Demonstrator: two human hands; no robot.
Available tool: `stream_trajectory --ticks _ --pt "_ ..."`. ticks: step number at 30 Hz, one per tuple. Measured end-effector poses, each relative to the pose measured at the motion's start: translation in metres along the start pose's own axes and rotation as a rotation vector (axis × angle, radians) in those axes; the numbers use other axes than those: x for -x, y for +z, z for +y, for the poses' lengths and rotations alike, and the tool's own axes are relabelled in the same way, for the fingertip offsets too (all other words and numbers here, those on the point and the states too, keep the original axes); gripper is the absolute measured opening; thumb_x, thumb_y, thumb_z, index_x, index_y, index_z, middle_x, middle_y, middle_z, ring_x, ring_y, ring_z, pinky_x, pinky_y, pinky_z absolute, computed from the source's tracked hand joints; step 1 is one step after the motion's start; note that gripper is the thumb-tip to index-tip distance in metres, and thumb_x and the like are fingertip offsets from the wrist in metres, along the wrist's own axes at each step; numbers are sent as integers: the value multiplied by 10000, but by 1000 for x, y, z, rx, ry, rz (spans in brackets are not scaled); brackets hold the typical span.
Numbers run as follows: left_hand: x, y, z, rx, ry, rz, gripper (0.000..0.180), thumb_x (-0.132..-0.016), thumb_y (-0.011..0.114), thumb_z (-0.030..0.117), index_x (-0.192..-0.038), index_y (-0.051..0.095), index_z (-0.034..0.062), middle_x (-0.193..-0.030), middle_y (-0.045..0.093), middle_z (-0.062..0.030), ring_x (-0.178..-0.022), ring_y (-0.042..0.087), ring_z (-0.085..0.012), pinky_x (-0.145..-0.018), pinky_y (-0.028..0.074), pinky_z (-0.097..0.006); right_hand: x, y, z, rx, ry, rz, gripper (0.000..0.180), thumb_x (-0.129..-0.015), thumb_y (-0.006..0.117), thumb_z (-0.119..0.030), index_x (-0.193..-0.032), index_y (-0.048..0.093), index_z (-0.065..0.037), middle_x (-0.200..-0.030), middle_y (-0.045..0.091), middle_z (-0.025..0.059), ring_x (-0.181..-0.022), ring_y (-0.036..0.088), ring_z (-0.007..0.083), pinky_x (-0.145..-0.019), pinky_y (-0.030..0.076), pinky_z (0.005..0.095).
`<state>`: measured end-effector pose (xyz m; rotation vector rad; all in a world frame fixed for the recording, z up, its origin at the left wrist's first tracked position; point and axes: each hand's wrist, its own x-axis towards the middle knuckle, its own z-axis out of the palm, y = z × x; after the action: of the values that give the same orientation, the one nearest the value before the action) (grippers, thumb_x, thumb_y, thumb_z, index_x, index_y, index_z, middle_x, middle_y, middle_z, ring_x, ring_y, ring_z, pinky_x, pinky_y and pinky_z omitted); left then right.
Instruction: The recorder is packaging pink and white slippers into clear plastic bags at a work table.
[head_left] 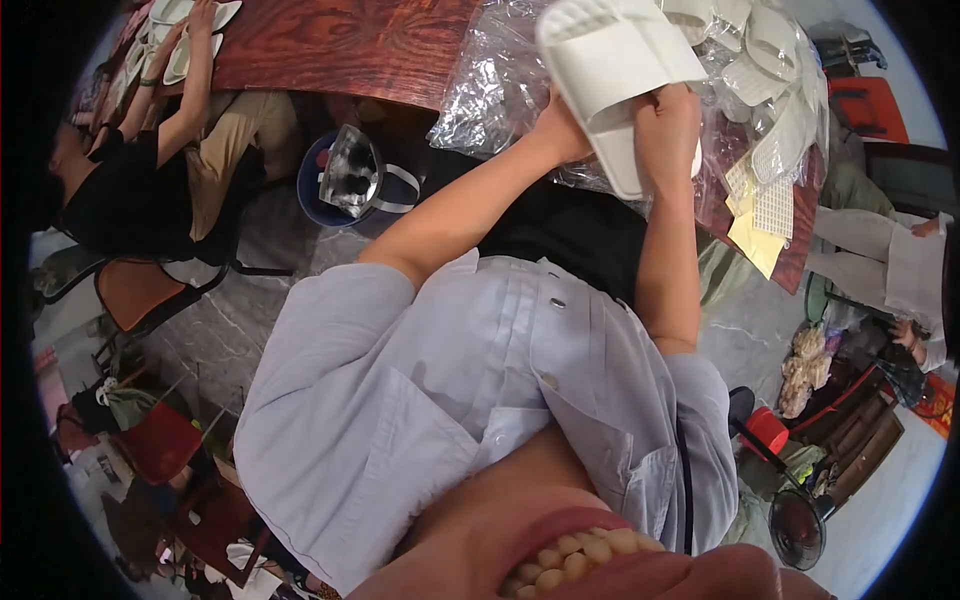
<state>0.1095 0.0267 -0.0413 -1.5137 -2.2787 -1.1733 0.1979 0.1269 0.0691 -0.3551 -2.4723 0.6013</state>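
Note:
A white slide slipper (620, 60) is held tilted over the near edge of the table, between my two hands. My left hand (566, 128) grips its left side, with most of the fingers hidden behind the sole. At the strap's opening my right hand (668, 125) is closed on the slipper, its fingers curled inward. A pale edge shows behind the right hand; I cannot tell whether it belongs to a second slipper. Clear plastic bags (490, 95) lie under and beside my hands. More white slippers (775, 90) are heaped in clear plastic to the right.
The reddish wooden table (340, 45) spans the top. Yellow and white sticker sheets (765, 215) hang over its right edge. A blue bucket (318, 185) stands on the floor at left. Another person's hands (198, 25) touch slippers at far left. A fan (797, 528) stands lower right.

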Motion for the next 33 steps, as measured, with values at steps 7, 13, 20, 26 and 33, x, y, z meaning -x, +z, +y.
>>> stream_trajectory --ticks 7,13,20,26,33 --pt "1 -63 -39 892 -678 381 502 -821 716 242 -1235 601 -16 -1115 643 -203 -985 628 -355 -877 507 -404 17 70 67 446 -134 110 250 -923 561 -302 -1018 741 -157 -893 690 182 -944 620 362 -957 396 493" --pt "-37 -135 10 555 -352 311 360 -867 575 31 -1224 620 12 -1122 677 -194 -1039 653 -255 -896 490 -308 20 66 76 506 -132 101 231 -915 587 -322 -980 745 -166 -849 686 156 -917 609 343 -878 422 490" --pt "-79 -83 13 173 34 98 403 -863 649 169 -1245 616 46 -1108 650 -219 -1044 622 -354 -929 483 -397 3 20 75 101 -6 -402 206 -887 640 -274 -987 734 -120 -766 646 196 -779 606 402 -736 483 452" --pt "-79 -44 1 -179 80 -293 530 -861 651 390 -1323 568 144 -1132 580 -273 -1134 527 -419 -938 441 -515 35 -31 63 -280 148 -66 194 -899 598 -93 -1036 732 -68 -904 716 143 -863 672 234 -810 498 327" --pt "-68 -45 0 -133 44 -237 513 -876 633 433 -1317 576 177 -1159 570 -222 -1145 513 -395 -951 418 -518 83 -40 99 -364 458 201 169 -873 622 -2 -999 733 -9 -896 723 65 -852 650 122 -795 492 255"
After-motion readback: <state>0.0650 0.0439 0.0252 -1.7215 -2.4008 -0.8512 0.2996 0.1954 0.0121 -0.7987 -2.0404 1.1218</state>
